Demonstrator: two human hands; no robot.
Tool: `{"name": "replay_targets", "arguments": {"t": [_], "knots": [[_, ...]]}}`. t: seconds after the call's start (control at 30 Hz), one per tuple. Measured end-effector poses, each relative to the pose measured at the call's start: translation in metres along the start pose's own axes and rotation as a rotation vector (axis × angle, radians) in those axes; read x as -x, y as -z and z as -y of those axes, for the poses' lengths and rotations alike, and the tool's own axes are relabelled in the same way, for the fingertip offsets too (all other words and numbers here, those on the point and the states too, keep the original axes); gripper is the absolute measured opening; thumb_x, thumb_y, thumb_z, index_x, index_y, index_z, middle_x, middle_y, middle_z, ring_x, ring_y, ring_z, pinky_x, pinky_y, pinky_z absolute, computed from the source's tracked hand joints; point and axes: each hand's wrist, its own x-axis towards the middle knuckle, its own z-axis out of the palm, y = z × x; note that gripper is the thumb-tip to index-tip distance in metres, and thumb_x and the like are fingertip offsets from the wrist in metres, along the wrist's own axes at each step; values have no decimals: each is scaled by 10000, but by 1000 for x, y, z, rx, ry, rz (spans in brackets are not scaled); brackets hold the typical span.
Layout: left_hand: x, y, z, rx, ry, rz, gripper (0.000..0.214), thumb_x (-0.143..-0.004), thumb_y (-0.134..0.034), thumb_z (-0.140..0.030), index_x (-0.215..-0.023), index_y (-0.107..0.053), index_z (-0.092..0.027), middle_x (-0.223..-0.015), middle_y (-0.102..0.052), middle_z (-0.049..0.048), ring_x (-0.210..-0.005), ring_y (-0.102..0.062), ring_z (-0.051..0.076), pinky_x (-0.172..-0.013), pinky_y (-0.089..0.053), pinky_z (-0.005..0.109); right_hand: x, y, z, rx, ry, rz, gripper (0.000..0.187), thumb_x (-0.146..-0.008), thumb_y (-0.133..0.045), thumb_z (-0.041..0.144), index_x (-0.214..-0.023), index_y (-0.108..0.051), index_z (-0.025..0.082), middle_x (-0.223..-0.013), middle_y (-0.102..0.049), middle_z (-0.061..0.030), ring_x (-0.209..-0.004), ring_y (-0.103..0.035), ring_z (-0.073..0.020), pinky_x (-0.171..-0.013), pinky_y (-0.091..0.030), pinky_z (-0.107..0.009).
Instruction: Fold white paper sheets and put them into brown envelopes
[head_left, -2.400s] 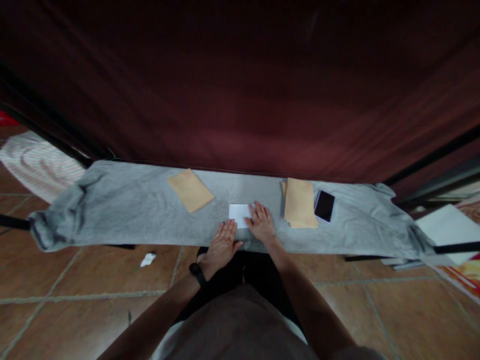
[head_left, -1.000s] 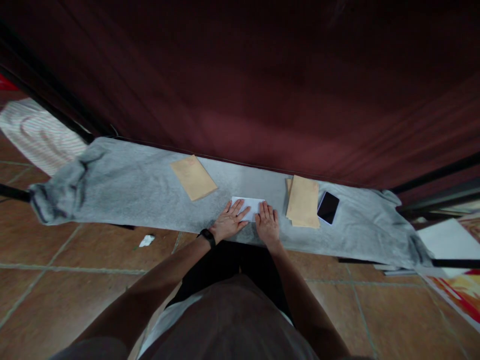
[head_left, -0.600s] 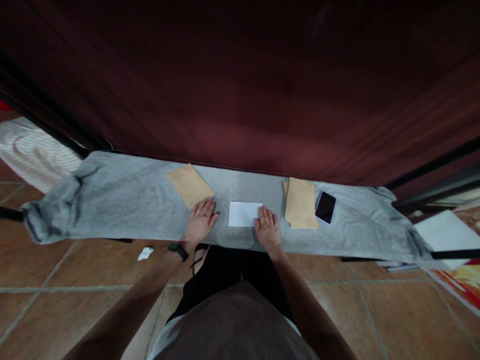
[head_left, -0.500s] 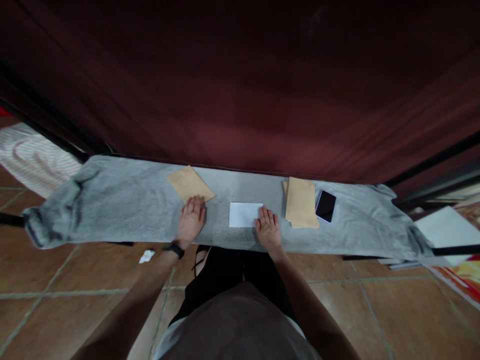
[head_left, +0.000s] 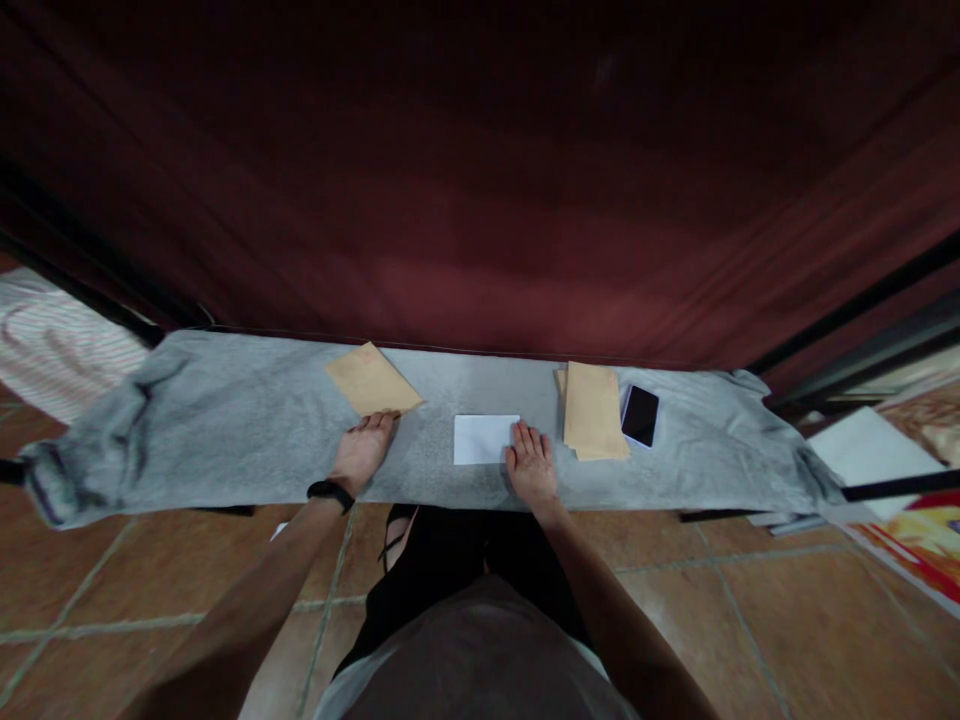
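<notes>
On the left of the grey cloth, a brown paper envelope lies at a slant. My left hand, with a dark band at the wrist, has its fingers bent and closed on the envelope's lower corner; the thumb is mostly hidden. A white folded sheet of paper rests flat in the middle. Against its right edge, my right hand lies flat and open, fingertips touching the paper.
Right of my right hand is a stack of brown envelopes, with a phone beside it. The grey cloth covers a narrow bench-like surface. A dark red curtain-like sheet rises behind. Tiled floor shows below.
My left hand has slid down from lying flat on the envelope to its lower corner, and its fingers have curled. My right hand stays by the white paper. The view has shifted slightly.
</notes>
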Motion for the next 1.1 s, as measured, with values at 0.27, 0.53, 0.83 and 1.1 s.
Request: {"name": "replay_targets", "arguments": {"t": [0.27,0.53,0.83,1.1], "knots": [[36,26,-66,-46,-147,-179,230,-984,-424,-197,-1017,-649,-163,-987,-686,123,-987,-621,282,-872,-463,410,0,18,31,-407,-90,-94,466,-1006,-410,325,-1400,-566,132,-1552,-461,-138,-1471,-363,-269,-1214,-278,-515],[78,24,-138,195,-253,-267,354,-972,-414,-167,-1266,-608,-201,-1264,-675,122,-1187,-605,282,-1025,-452,457,0,24,103,-1493,-363,222,354,-838,-596,489,-1049,-695,223,-1025,-757,-44,-954,-686,-200,-907,-560,-355],[70,15,-102,216,-382,-155,1159,-703,-800,-514,-1604,-153,-179,-1675,-55,232,-1538,-104,425,-1194,-150,654,30,42,75,-1526,-367,395,284,-727,-593,307,-973,-703,219,-838,-718,11,-676,-649,-162,-586,-540,-263],[59,25,-87,207,-519,12,1262,-619,-847,-492,-1614,-121,-216,-1658,-188,210,-1533,-146,408,-1208,-68,649,41,57,58,-1319,-225,393,384,-738,-471,151,-1021,-720,228,-850,-716,33,-699,-628,-153,-593,-524,-235]]}}
